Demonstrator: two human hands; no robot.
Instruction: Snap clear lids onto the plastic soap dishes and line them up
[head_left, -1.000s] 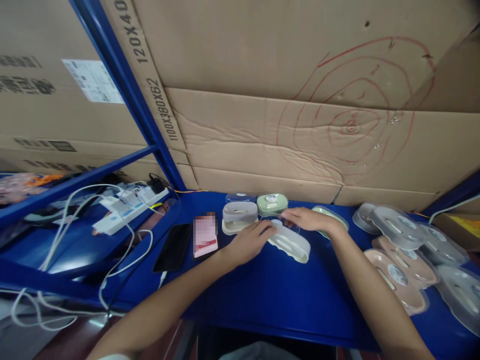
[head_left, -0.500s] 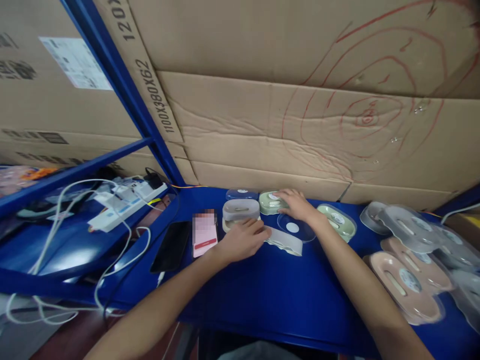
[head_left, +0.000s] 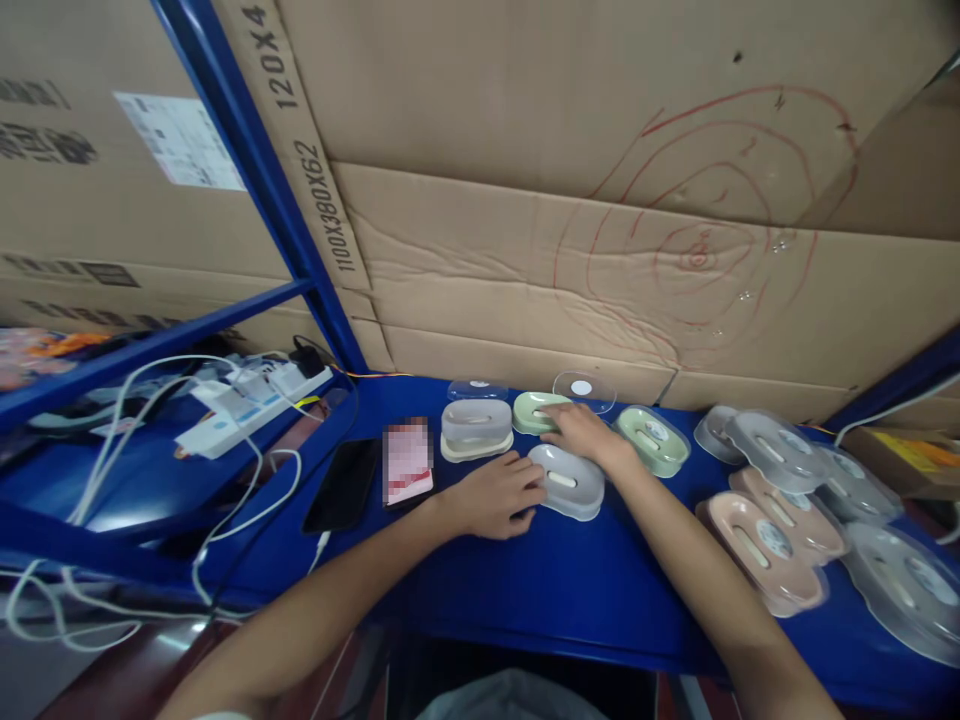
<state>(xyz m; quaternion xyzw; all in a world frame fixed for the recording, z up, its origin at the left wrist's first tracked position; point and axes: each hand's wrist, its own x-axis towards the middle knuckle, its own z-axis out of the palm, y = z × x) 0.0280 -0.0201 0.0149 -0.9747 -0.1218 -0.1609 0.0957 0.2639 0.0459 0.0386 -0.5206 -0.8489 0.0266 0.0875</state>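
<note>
My right hand (head_left: 579,432) pinches the right rim of a pale green soap dish (head_left: 531,412) at the back of the blue table. Behind it lies a clear lid (head_left: 602,397) with a round white label. My left hand (head_left: 495,495) rests on the table, fingers loosely curled and slightly apart, its fingertips at the left edge of a grey soap dish (head_left: 577,490). A grey dish (head_left: 465,422) sits stacked over a cream one (head_left: 457,452) to the left, with another clear lid (head_left: 465,392) behind them.
Right of my hands stand a lidded green dish (head_left: 660,452), pink dishes (head_left: 750,530) and several grey dishes (head_left: 780,450). Two phones lie left: one dark (head_left: 341,487), one with a lit screen (head_left: 407,460). A white power strip (head_left: 232,415) trails cables. Cardboard (head_left: 487,270) walls the back.
The grey dish, earlier tipped on edge by my left hand, now lies flat. A clear lid now lies behind the green dish, whose white label no longer shows. My right hand came slightly nearer.
</note>
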